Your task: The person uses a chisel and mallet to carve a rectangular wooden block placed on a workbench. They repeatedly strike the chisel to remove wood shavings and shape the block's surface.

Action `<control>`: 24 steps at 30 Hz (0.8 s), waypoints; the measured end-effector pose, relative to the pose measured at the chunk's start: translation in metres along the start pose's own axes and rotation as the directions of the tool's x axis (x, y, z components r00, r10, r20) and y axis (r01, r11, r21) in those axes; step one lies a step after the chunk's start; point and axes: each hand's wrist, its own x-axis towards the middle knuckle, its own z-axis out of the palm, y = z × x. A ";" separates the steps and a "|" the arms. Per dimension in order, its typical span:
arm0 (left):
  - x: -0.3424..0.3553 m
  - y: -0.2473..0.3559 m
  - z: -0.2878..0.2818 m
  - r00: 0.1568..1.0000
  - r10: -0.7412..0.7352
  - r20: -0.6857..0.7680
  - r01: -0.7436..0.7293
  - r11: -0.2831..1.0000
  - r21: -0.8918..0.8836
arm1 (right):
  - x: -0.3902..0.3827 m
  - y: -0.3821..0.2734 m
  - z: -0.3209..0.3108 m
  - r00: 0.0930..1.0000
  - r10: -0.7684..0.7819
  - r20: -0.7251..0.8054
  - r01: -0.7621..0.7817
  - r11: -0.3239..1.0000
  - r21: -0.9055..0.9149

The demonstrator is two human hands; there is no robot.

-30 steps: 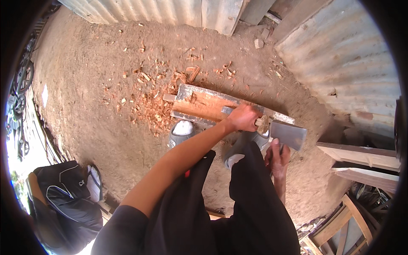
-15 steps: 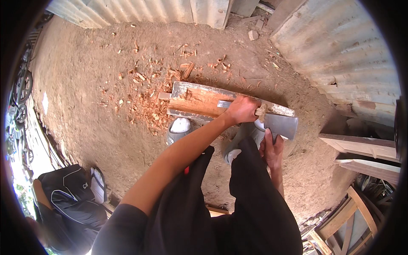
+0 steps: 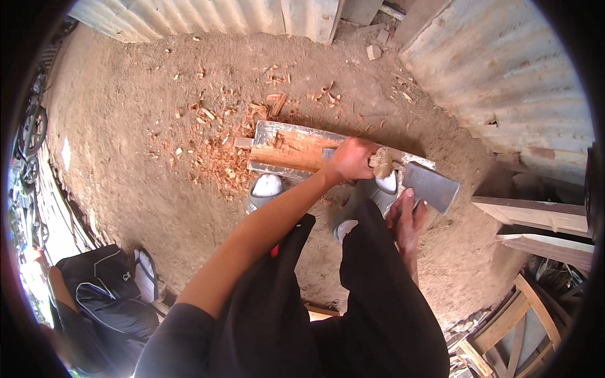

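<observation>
My left hand grips a chisel with a battered wooden handle and a flat metal blade, held across a weathered board with a reddish, gouged hollow. My right hand is closed on a broad, flat metal blade tool, like a cleaver or hatchet, just right of the chisel handle; its own handle is hidden. Both of my feet, in grey shoes, stand at the board's near edge, partly hidden by my arm and dark trousers.
Wood shavings litter the dirt ground. Corrugated metal sheets line the far and right sides. Timber planks and a wooden frame lie at right. A black bundle and an arm, apparently another person's, are at lower left, bike wheels beyond.
In the last half second, the broad blade in my right hand has swung right, away from the chisel handle. My left hand has shifted slightly left with the chisel.
</observation>
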 end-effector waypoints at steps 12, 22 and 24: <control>0.006 0.012 -0.010 0.983 -0.093 0.159 0.088 0.996 0.034 | 0.014 -0.013 -0.006 0.989 0.112 0.092 -0.085 0.963 -0.256; 0.002 -0.001 0.004 0.967 -0.081 0.243 0.046 0.988 0.146 | 0.026 0.003 -0.021 0.994 0.081 0.067 -0.061 0.966 -0.250; 0.004 -0.004 0.005 0.968 -0.096 0.231 0.062 0.987 0.149 | 0.029 -0.005 -0.030 0.998 0.041 0.048 -0.029 0.976 -0.215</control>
